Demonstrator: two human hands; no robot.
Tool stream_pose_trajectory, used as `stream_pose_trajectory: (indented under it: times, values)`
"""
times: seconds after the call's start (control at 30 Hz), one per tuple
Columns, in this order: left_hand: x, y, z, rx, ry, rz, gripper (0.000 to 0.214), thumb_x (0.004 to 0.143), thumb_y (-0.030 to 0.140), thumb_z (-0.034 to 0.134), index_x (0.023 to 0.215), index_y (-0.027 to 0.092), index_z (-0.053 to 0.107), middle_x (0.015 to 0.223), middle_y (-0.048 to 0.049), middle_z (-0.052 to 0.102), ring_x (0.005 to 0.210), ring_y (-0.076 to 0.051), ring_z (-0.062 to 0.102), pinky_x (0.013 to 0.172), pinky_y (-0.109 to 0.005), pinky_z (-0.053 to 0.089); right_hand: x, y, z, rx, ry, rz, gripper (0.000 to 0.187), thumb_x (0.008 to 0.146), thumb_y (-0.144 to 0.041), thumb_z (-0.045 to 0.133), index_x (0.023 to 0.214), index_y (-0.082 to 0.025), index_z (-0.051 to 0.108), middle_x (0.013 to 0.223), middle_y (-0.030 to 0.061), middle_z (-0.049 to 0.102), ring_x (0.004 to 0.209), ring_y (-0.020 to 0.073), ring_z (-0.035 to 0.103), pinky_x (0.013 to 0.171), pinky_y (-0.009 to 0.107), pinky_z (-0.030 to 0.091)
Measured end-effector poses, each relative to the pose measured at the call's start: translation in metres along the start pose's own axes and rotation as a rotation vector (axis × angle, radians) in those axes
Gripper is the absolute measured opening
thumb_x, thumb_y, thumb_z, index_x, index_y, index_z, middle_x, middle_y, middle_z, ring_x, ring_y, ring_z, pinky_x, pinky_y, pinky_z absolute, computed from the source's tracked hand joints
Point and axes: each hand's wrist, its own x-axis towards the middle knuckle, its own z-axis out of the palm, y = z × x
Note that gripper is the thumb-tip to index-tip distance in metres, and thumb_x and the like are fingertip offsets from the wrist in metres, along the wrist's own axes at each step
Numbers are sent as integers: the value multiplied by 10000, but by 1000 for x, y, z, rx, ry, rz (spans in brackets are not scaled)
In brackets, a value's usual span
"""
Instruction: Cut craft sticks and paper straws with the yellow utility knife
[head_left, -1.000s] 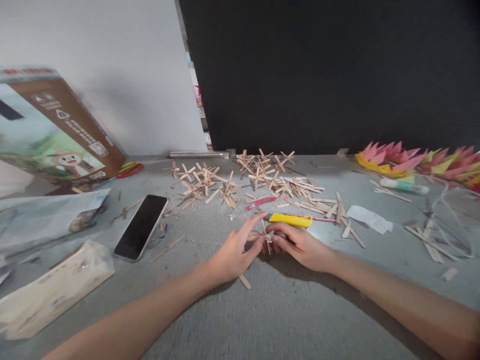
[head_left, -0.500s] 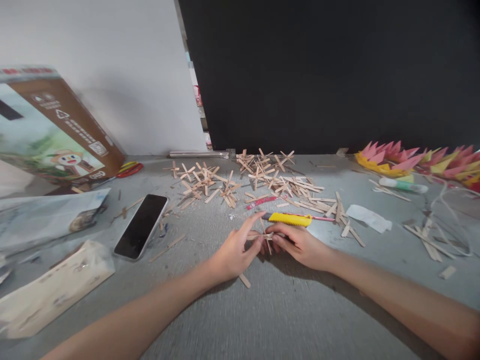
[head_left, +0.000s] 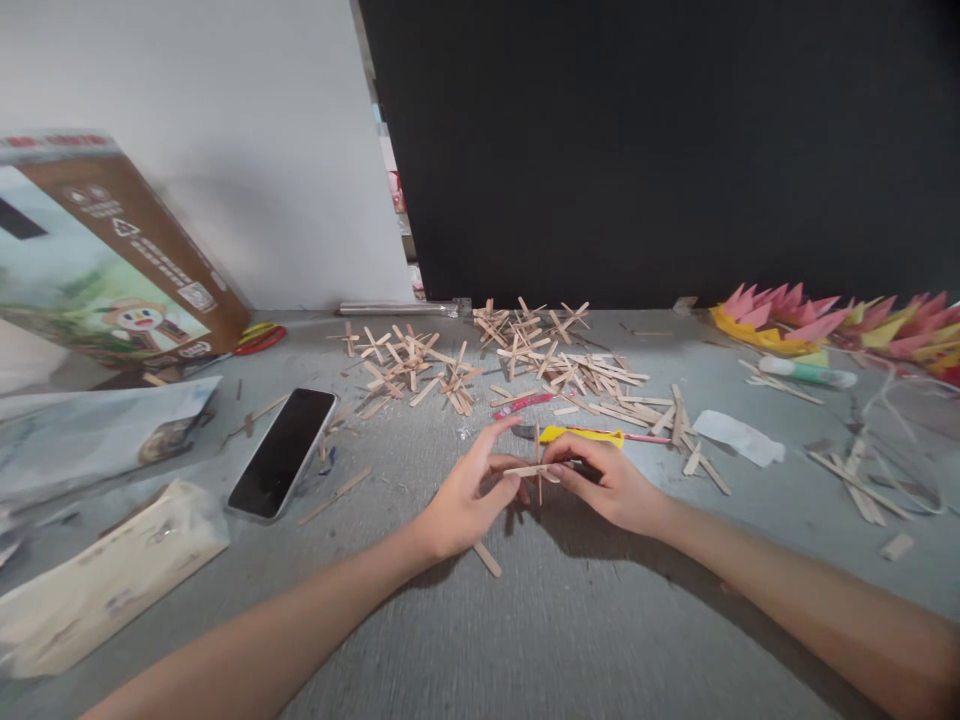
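Between my two hands is a small cross of wooden craft sticks [head_left: 534,470], held just above the grey table. My left hand [head_left: 469,500] pinches its left end between thumb and a finger, with the index finger raised. My right hand [head_left: 604,485] grips the right end with thumb and fingertips. One stick of the cross points up and down, the other lies across. Right behind the hands lies a yellow utility knife [head_left: 581,436]. A loose craft stick [head_left: 487,559] pokes out beneath my left hand.
Beyond the hands spreads a pile of crossed and loose craft sticks [head_left: 517,350]. A phone [head_left: 283,455], a paper bag [head_left: 112,575] and a box [head_left: 112,260] stand or lie left. On the right are a glue stick [head_left: 806,371], white paper [head_left: 739,437] and pink-yellow paper crafts [head_left: 780,318].
The stick cross has turned in my fingers, so its crosspiece shows more plainly and the other stick stands more upright. My right hand has shifted slightly; the table items stay put.
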Motion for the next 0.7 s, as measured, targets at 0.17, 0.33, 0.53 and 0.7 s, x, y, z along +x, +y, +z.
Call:
stream_pose_trajectory:
  times: [0.17, 0.33, 0.53, 0.7]
  values:
    - [7, -2, -7, -150, 87, -14, 469, 1062, 472, 453, 1409, 163, 517, 984, -116, 743, 842, -210, 695, 816, -372, 528, 2, -2, -3, 42, 15, -31, 231, 1046, -409, 572, 959, -211, 655, 896, 34, 681, 808, 169, 622, 740, 296, 500]
    - [11, -6, -8, -33, 85, -58, 428, 901, 373, 773, 1253, 164, 646, 891, -54, 730, 789, -159, 666, 777, -308, 523, 0, -5, -2, 66, -35, -59, 199, 1060, -366, 549, 1000, -214, 661, 934, 38, 689, 849, 169, 638, 789, 304, 510]
    - [12, -8, -8, 30, 68, -56, 320, 848, 415, 823, 954, 119, 761, 919, -97, 760, 834, -184, 700, 804, -332, 557, -3, -1, -1, 67, -38, -50, 196, 1056, -377, 563, 1052, -206, 659, 951, 48, 693, 835, 166, 648, 757, 292, 522]
    - [13, -8, -8, 11, 122, -54, 317, 809, 423, 851, 904, 133, 762, 875, -74, 767, 804, -182, 708, 805, -331, 572, -2, -2, -5, 191, -91, -112, 309, 1035, -474, 579, 1166, -204, 653, 1073, 84, 692, 928, 192, 657, 804, 318, 530]
